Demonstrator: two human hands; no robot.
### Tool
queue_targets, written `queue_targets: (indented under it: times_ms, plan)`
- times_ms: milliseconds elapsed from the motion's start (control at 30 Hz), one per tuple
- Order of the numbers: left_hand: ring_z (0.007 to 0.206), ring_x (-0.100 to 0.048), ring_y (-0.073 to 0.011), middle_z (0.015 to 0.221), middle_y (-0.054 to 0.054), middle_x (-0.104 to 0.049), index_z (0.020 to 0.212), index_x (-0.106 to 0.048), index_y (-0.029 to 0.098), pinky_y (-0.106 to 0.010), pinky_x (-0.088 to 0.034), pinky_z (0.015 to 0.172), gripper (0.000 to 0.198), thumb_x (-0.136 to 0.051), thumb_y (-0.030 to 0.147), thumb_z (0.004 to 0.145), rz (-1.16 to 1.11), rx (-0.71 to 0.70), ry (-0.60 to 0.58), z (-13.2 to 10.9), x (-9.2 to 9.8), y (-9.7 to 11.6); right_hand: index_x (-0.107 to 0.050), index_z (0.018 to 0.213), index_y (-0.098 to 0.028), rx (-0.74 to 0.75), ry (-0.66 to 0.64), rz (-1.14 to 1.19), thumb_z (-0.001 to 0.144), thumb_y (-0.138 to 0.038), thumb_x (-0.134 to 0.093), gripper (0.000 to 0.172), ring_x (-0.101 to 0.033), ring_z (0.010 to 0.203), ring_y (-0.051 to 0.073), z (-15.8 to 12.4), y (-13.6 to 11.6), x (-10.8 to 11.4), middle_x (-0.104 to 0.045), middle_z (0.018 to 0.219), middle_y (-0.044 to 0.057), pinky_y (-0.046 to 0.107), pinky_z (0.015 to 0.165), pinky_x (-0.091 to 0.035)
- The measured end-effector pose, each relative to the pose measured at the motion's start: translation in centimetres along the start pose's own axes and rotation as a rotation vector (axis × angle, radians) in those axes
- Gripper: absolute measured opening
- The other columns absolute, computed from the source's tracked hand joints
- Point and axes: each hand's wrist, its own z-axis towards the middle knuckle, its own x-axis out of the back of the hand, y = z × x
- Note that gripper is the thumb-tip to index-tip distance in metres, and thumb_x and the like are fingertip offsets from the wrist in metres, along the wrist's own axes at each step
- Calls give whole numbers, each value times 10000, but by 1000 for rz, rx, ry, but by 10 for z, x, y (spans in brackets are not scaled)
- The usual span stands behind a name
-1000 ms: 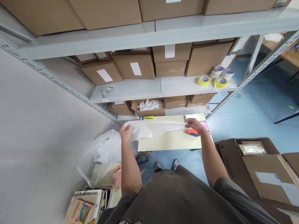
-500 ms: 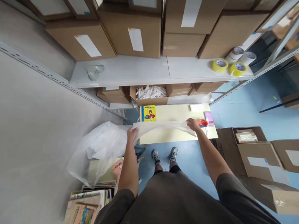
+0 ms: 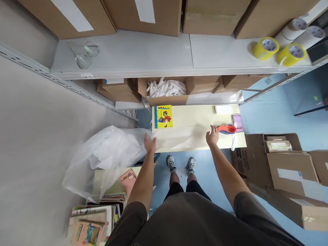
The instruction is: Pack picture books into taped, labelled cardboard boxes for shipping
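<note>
Well, in the head view the clear film (image 3: 176, 140) lies thin across the table (image 3: 191, 115), between my two hands. My left hand (image 3: 150, 144) is at the table's left edge, thumb and fingers apart; whether they press on the film, I can't tell. My right hand (image 3: 212, 137) has its fingers stretched and slightly spread, just beside the red-and-blue tool (image 3: 226, 129); I can't tell if they touch the film. The yellow book (image 3: 163, 116) lies beyond the film, and the bulging clear bag (image 3: 112, 146) sits left of my left hand.
</note>
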Motion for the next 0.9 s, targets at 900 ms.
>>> queue_targets:
  times_ms: [900]
  plan:
    - [1700, -87, -441, 1843, -139, -187, 1731, -396, 216, -612, -215, 1338, 874, -658, 529, 958, 410, -393, -245, -72, -56, 13, -388, 1725, -286, 85, -492, -130, 1014, -429, -631, 765, -90, 1705, 438, -82, -18, -58, -168, 1850, 140, 642, 1296, -268]
